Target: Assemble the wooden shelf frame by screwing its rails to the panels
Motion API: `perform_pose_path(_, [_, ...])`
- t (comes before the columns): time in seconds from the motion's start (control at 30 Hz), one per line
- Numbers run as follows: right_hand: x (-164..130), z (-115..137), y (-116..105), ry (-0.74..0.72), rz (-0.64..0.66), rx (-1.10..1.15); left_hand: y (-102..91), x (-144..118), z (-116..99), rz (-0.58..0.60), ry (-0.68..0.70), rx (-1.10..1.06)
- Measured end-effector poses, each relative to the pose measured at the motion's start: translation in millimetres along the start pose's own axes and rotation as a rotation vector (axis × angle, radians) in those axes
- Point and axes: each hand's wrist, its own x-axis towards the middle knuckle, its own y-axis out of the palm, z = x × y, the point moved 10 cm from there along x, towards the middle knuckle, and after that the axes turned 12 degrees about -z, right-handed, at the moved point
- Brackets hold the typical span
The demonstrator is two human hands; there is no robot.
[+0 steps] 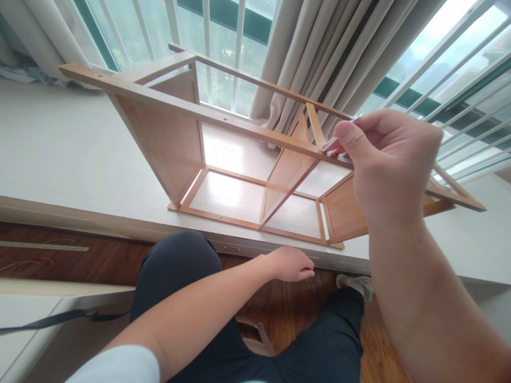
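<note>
A light wooden shelf frame (175, 133) lies on its side on a pale window ledge (59, 159), its open compartments facing me. My right hand (383, 159) is raised at the frame's upper rail and pinches a small metal tool or screw (331, 143) against the wood. My left hand (291, 264) hangs lower, fingers loosely curled and holding nothing that I can see, just below the ledge's front edge. My knees in dark trousers (179, 271) are underneath.
Beige curtains (319, 58) and white window bars (239, 32) stand behind the frame. A dark wooden floor (80, 260) runs below the ledge. A white surface with a black strap (59, 319) is at the lower left. A small wooden piece (255, 335) lies between my legs.
</note>
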Motion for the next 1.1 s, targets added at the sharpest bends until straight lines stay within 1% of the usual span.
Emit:
perform_pose_path(0.4, [-2.8, 2.1, -0.6, -0.031, -0.014, -0.014, -0.1, 0.5, -0.3, -0.002, 0.004, -0.009])
perform_pose_path(0.57, [-1.4, 3.7, -2.3, -0.013, -0.028, 0.059, 0.5, 0.7, 0.0, -0.006, 0.010, -0.008])
perform_pose_path(0.63, [-1.3, 5.0, -3.7, -0.026, -0.034, 0.054, 0.9, 0.8, -0.1, -0.002, 0.011, -0.008])
perform_pose_path(0.73, [-2.6, 5.5, -2.7, -0.049, -0.016, 0.016, 1.1, 0.7, 0.2, 0.004, 0.005, -0.005])
perform_pose_path(1.1, [-5.3, 0.2, -0.3, -0.055, 0.021, 0.024, 0.4, 0.1, 0.1, 0.002, 0.005, -0.010])
